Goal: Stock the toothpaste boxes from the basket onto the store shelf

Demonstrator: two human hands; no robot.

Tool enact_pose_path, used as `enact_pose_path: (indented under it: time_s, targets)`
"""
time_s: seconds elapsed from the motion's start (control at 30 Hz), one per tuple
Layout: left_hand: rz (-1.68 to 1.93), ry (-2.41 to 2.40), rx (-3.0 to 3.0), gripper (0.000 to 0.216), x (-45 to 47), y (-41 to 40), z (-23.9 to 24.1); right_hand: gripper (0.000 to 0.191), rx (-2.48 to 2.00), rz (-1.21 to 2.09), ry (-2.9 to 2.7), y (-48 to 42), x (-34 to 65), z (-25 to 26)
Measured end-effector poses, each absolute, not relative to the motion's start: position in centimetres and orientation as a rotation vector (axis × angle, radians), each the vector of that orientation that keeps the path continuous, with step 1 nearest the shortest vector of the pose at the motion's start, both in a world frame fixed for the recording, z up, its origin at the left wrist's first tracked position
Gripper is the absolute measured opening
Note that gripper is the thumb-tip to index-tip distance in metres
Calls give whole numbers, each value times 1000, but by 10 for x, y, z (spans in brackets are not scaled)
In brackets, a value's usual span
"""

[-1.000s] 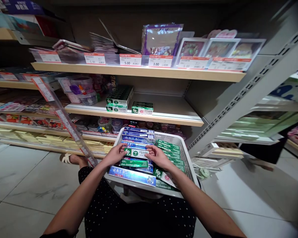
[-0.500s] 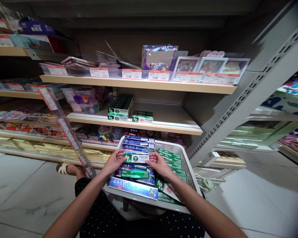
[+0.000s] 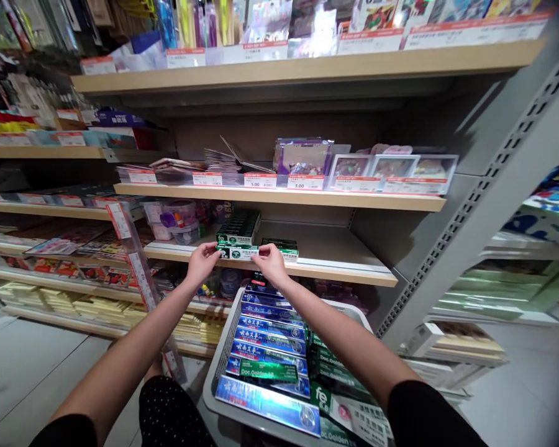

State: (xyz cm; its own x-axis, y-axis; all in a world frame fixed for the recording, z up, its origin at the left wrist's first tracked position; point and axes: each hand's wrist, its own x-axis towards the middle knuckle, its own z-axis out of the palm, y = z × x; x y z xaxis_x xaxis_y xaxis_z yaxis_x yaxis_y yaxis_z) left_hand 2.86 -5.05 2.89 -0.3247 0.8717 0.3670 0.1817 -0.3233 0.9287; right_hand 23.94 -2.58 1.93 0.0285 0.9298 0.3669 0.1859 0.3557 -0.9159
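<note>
A green and white toothpaste box (image 3: 237,254) is held level between my two hands at the front edge of a low shelf (image 3: 340,264). My left hand (image 3: 201,262) pinches its left end, and the fingers of my right hand (image 3: 270,264) close on the right end. Just behind and above it stands a stack of matching boxes (image 3: 242,227). To the right is a lower group of green boxes (image 3: 282,247), partly hidden by my right hand. Below my forearms, a grey basket (image 3: 213,388) holds several blue toothpaste boxes (image 3: 268,405) and green ones (image 3: 268,372).
Clear plastic tubs (image 3: 181,223) stand left of the stacks. The shelf above (image 3: 279,194) carries flat packets and clear cases behind price tags. A strip of price labels (image 3: 142,282) juts out at left, and a slotted metal upright (image 3: 466,192) rises at right.
Both hands have moved forward from over the basket to the shelf, carrying the toothpaste box with them. The view has tilted up, bringing a higher shelf into sight.
</note>
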Motion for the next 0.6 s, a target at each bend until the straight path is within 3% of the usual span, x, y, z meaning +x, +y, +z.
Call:
enact_pose_path:
  time_s: [0.3,0.6]
  targets:
    - [1634,1788,1646,32,11,-9,29,17,-1243,519,-1471,3,202,24]
    - [1664,1736,1515,27,7,19,24,18,-1338,527,-1451,15,196,25]
